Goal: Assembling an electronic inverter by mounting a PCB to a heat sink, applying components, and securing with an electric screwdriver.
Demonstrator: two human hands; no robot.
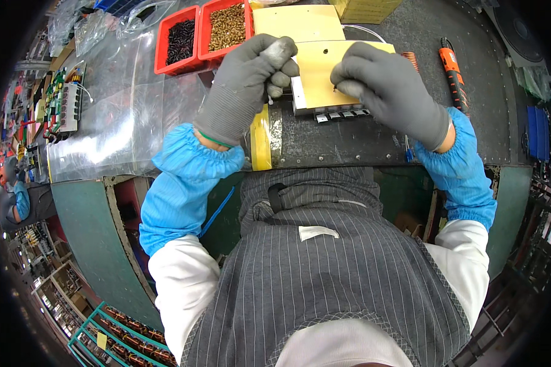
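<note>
A yellow flat panel lies on top of a device with a white side and a row of dark terminals along its near edge. At the panel's left edge is my left hand, in a grey glove, its fingers curled closed; whatever they hold is hidden. My right hand, gloved the same way, rests over the panel's right part with thumb and fingers pinched together. A tiny dark spot shows at those fingertips, too small to tell whether it is a screw or a hole. Another dark hole shows near the panel's far edge.
Two red bins, one of black screws and one of brass-coloured screws, stand at the far left. An orange-and-black power screwdriver lies at right. Behind is a second yellow panel. Clear plastic sheeting covers the table's left.
</note>
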